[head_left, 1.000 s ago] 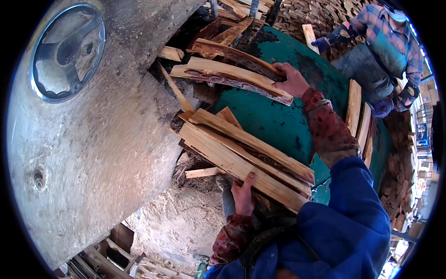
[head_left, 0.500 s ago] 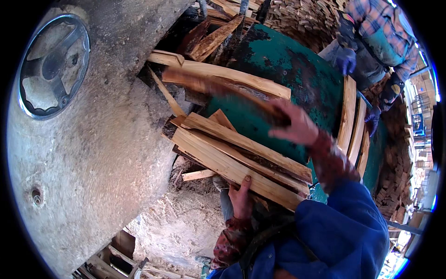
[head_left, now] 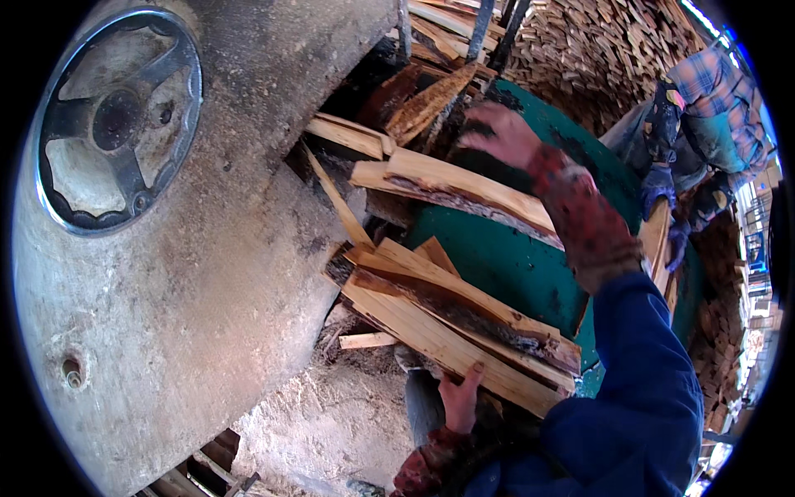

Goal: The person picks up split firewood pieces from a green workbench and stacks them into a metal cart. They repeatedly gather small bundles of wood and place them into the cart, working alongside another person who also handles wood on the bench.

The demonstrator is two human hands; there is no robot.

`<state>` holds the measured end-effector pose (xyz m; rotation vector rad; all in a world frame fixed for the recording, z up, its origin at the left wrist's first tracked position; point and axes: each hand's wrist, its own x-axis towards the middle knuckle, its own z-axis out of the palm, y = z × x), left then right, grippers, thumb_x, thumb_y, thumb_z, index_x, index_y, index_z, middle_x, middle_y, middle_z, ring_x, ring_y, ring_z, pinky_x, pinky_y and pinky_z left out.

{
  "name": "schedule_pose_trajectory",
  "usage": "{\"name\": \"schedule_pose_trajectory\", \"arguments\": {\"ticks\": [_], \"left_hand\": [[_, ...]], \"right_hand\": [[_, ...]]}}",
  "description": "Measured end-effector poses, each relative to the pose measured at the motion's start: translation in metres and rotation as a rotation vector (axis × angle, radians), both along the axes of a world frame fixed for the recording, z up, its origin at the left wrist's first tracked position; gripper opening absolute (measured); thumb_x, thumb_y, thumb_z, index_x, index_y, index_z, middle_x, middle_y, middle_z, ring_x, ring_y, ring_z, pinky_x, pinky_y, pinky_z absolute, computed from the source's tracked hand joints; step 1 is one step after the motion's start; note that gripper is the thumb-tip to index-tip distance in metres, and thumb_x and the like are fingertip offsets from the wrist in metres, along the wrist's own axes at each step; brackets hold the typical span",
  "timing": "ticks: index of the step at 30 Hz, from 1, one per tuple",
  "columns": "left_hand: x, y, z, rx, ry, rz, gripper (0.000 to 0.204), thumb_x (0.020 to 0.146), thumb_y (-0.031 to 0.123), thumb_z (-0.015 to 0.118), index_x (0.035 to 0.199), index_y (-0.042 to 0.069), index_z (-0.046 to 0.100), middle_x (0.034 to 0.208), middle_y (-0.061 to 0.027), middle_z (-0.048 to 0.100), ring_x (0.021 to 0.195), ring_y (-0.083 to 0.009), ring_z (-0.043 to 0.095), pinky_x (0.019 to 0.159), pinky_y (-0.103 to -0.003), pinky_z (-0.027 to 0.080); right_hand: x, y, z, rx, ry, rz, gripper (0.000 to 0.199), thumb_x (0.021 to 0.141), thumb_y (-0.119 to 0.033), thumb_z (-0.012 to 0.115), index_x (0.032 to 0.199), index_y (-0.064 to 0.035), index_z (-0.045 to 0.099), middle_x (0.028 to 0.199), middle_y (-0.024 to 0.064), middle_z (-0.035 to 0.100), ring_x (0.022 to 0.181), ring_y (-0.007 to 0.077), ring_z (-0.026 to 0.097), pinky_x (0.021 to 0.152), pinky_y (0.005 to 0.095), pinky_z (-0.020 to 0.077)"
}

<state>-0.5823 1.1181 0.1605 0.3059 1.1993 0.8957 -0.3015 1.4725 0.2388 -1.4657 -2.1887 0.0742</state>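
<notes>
My left hand (head_left: pixel 460 399) is closed on the near edge of a bundle of split wood slats (head_left: pixel 455 340), thumb on top and fingers hidden underneath. On top of the bundle lies a dark, bark-edged slat (head_left: pixel 497 325). My right hand (head_left: pixel 501 135), somewhat blurred, is over the far part of the green table with its fingers apart and nothing visible in them. Between the hands, two pale slats (head_left: pixel 464 189) with a bark edge lie across the green metal table (head_left: pixel 489 261). A short pale piece (head_left: pixel 348 135) sits beside their left end.
A large dusty machine housing with a handwheel (head_left: pixel 116 120) fills the left side. Rough dark and brown offcuts (head_left: pixel 431 103) lie by metal posts at the back. At right, a co-worker's gloved hands (head_left: pixel 660 189) hold slats (head_left: pixel 656 236). Stacked wood (head_left: pixel 596 50) rises behind.
The bark-edged slat my right hand carried now lies on the bundle. My right hand has moved away to the far side, released from it. My left hand still grips the bundle. The view has shifted.
</notes>
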Motion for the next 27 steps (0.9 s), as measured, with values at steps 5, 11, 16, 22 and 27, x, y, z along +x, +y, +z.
{"name": "schedule_pose_trajectory", "arguments": {"ticks": [5, 11, 16, 22, 27], "left_hand": [[-0.003, 0.005, 0.006, 0.054, 0.048, -0.052, 0.051, 0.083, 0.013, 0.078, 0.123, -0.004, 0.053, 0.112, -0.0088, 0.064, 0.100, -0.0144, 0.059, 0.090, -0.028, 0.047], [-0.009, 0.004, 0.006, 0.004, 0.063, -0.128, 0.057, 0.082, 0.017, 0.078, 0.126, -0.007, 0.051, 0.114, -0.0105, 0.063, 0.102, -0.0165, 0.058, 0.092, -0.029, 0.047], [-0.009, -0.001, -0.006, 0.008, 0.007, -0.074, 0.054, 0.079, 0.012, 0.081, 0.122, -0.005, 0.052, 0.110, -0.0105, 0.065, 0.097, -0.0156, 0.061, 0.089, -0.029, 0.050], [-0.008, 0.006, 0.001, 0.036, 0.064, -0.109, 0.054, 0.079, 0.010, 0.080, 0.122, -0.006, 0.052, 0.110, -0.0112, 0.065, 0.098, -0.0163, 0.061, 0.089, -0.030, 0.050], [-0.010, 0.003, 0.001, 0.002, 0.044, -0.115, 0.052, 0.079, 0.009, 0.080, 0.122, -0.006, 0.053, 0.110, -0.0112, 0.065, 0.097, -0.0162, 0.061, 0.087, -0.030, 0.050]], "right_hand": [[-0.063, 0.132, -0.002, -0.016, -0.086, -0.043, 0.068, 0.088, -0.060, 0.058, 0.123, -0.0015, 0.062, 0.124, 0.0202, 0.060, 0.118, 0.0357, 0.054, 0.100, 0.0429, 0.0439], [-0.094, 0.201, -0.040, -0.230, -0.291, -0.146, 0.083, 0.087, -0.076, 0.040, 0.143, -0.0154, 0.049, 0.149, 0.0114, 0.040, 0.139, 0.0388, 0.031, 0.113, 0.0543, 0.0241], [-0.078, 0.193, -0.045, -0.339, -0.405, -0.198, 0.095, 0.079, -0.086, 0.037, 0.136, -0.0132, 0.056, 0.140, 0.0170, 0.047, 0.133, 0.0413, 0.036, 0.111, 0.0563, 0.0201], [-0.001, 0.157, -0.050, -0.445, -0.390, -0.187, 0.101, 0.075, -0.086, 0.047, 0.121, 0.0036, 0.061, 0.123, 0.0282, 0.054, 0.116, 0.0445, 0.052, 0.098, 0.0532, 0.0420], [0.007, 0.115, -0.057, -0.467, -0.211, -0.159, 0.095, 0.070, -0.074, 0.069, 0.120, 0.0064, 0.054, 0.112, 0.0285, 0.060, 0.110, 0.0431, 0.058, 0.093, 0.0483, 0.0470]]}}
